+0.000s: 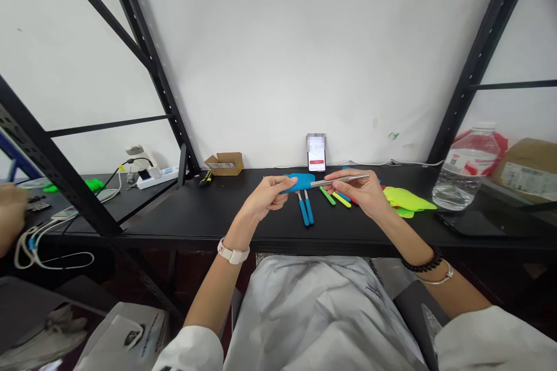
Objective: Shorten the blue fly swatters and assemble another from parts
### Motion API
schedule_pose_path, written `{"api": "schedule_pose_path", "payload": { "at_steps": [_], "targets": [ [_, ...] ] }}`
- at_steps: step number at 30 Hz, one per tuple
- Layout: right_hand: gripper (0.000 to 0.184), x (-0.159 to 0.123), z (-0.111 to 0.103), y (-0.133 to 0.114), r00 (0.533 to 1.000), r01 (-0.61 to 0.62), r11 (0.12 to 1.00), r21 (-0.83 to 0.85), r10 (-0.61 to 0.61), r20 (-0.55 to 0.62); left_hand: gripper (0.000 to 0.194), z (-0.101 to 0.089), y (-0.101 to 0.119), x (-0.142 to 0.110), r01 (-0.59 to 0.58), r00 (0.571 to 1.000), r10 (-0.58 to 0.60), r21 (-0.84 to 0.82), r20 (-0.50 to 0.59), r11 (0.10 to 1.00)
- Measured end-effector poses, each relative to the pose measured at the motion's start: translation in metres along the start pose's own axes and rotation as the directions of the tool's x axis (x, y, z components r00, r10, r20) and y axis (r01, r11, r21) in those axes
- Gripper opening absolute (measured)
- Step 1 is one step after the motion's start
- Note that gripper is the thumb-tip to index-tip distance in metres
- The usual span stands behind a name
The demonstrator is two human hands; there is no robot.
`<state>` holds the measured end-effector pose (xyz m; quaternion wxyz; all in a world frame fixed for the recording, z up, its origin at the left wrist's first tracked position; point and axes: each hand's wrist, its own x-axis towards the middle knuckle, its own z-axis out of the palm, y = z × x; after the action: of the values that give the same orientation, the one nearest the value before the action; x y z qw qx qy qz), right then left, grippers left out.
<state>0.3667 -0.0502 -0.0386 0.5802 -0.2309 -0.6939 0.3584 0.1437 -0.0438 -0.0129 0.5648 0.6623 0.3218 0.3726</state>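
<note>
My left hand [273,196] is closed in a pinch on the broad blue end of what looks like a spatula [304,181]. Its thin metal shaft runs rightward into my right hand [359,188], whose fingers are closed round it. Both hands hold it level above the black table. Beneath it lie two blue handles [306,208] side by side, their upper ends partly hidden. Close to my right hand are a green handle [328,196] and a yellow handle [342,200]. Flat neon-yellow pieces [407,199] rest right of my right wrist.
A phone [316,152] stands against the wall at the back of the black table [183,217]. Left are a small open cardboard box [224,163] and a power strip [157,177]. A large plastic bottle [463,168] stands right. Another person's hand [12,214] shows far left.
</note>
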Motion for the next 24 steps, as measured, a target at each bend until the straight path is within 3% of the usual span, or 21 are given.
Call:
{"api": "schedule_pose_path", "payload": {
  "at_steps": [8,13,19,24],
  "targets": [
    [0.018,-0.004,0.004,-0.008,0.998,0.055,0.997,-0.052,-0.057,-0.034,0.032,0.002,-0.002,0.001,0.074,0.994,-0.066,-0.104,0.081,0.992],
    [0.018,-0.002,0.001,-0.009,0.999,0.021,0.998,-0.065,-0.024,-0.039,0.031,0.004,-0.009,0.007,0.063,0.996,-0.055,-0.112,0.073,0.992],
    [0.021,0.003,-0.005,-0.008,0.999,-0.005,1.000,-0.018,0.005,-0.047,0.034,0.006,-0.008,0.006,-0.045,0.996,0.046,-0.019,0.077,0.999],
    [0.022,0.005,-0.011,-0.010,0.999,-0.033,0.999,0.007,0.034,-0.018,0.034,0.001,-0.004,0.002,-0.120,0.992,0.113,0.158,0.053,0.980]
  ]
}}
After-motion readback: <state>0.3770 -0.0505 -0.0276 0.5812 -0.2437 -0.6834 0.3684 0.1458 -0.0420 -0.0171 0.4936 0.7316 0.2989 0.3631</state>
